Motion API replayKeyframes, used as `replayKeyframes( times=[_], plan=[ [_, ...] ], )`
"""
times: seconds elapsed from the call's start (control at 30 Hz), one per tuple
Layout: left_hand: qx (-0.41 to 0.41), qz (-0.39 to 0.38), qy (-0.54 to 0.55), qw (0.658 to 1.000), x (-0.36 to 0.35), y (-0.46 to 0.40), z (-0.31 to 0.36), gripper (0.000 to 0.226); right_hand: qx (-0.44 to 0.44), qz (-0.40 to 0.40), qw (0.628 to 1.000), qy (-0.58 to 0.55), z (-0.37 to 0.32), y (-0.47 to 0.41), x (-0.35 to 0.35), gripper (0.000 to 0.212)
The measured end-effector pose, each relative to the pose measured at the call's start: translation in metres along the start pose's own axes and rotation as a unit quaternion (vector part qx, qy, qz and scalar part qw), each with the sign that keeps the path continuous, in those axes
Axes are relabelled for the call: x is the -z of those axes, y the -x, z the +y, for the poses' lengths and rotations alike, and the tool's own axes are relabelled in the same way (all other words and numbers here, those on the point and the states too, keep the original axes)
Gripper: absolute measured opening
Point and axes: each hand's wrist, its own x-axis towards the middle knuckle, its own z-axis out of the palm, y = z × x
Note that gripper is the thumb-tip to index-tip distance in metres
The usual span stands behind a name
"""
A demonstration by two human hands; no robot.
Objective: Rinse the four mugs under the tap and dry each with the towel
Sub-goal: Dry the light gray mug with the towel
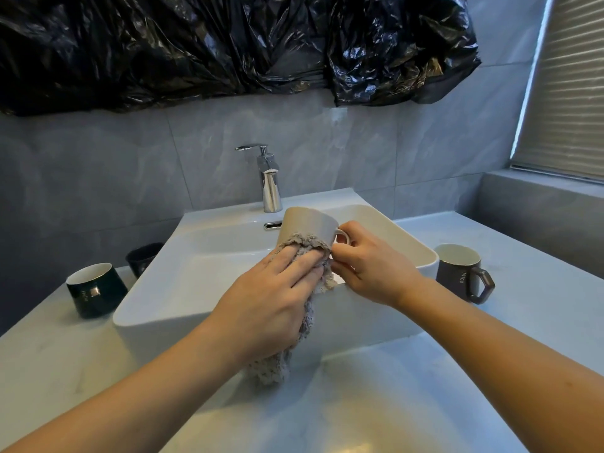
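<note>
Above the white sink basin I hold a beige mug upside down. My right hand grips it at the handle. My left hand presses a grey towel against the mug's side, and the towel's end hangs down over the basin's front wall. A dark green mug stands upright on the counter to the left, with a black mug behind it, partly hidden by the basin. A dark brown mug stands upright on the right. No water runs from the chrome tap.
A pale marble counter runs around the basin. Grey tiles cover the wall, with black plastic sheeting above. At the right is a raised grey ledge under a window blind.
</note>
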Motion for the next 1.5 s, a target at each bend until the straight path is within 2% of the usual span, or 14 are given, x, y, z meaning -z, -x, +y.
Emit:
replayKeyframes(
  times=[0.1,0.2,0.47,0.53,0.6,0.7,0.77,0.83,0.97,1.07,1.13,1.23,1.4,1.5],
  plan=[
    [0.081,0.023,0.109,0.991,0.005,-0.007,-0.001,0.05,0.004,0.027,1.0,-0.011,-0.001,0.001,0.001,0.039],
    [0.233,0.005,0.256,0.938,0.008,-0.03,-0.012,0.058,0.041,0.05,0.998,-0.017,-0.008,-0.001,0.004,0.023],
    [0.282,0.023,0.392,0.875,-0.012,-0.003,-0.002,0.061,-0.007,0.093,0.996,-0.005,-0.006,-0.001,0.004,0.037],
    [0.307,0.057,0.478,0.821,-0.013,-0.01,-0.01,0.057,-0.005,0.094,0.996,-0.005,-0.008,-0.002,0.004,0.037],
    [0.334,0.071,0.583,0.737,-0.015,-0.023,-0.024,0.059,0.004,0.089,0.996,0.0,-0.008,-0.001,0.006,0.036],
    [0.373,0.042,0.677,0.633,-0.014,-0.035,-0.043,0.064,0.023,0.09,0.996,0.004,-0.007,0.0,0.008,0.04],
    [0.384,0.01,0.742,0.55,-0.01,-0.033,-0.046,0.047,0.027,0.094,0.995,0.005,-0.005,0.0,0.007,0.042],
    [0.385,0.005,0.765,0.516,-0.01,-0.029,-0.044,0.036,0.031,0.097,0.995,0.01,-0.006,-0.002,0.007,0.042],
    [0.38,0.061,0.745,0.545,-0.013,-0.024,-0.038,0.028,0.026,0.074,0.996,0.041,-0.009,-0.007,0.01,0.041],
    [0.376,0.088,0.698,0.603,-0.012,-0.025,-0.031,0.023,-0.036,-0.024,0.997,0.056,-0.018,-0.011,0.008,0.045],
    [0.37,0.103,0.66,0.645,-0.011,-0.026,-0.025,0.024,-0.106,-0.09,0.99,0.02,-0.026,-0.015,0.008,0.038],
    [0.361,0.124,0.618,0.687,-0.015,-0.025,-0.019,0.039,-0.219,-0.107,0.963,-0.112,-0.039,-0.025,0.015,0.028],
    [0.342,0.165,0.55,0.744,-0.019,-0.022,-0.009,0.036,-0.351,-0.05,0.848,-0.394,-0.056,-0.039,0.007,0.099],
    [0.334,0.166,0.512,0.774,-0.018,-0.022,-0.001,0.038,-0.374,-0.02,0.816,-0.441,-0.058,-0.043,-0.001,0.103]
  ],
)
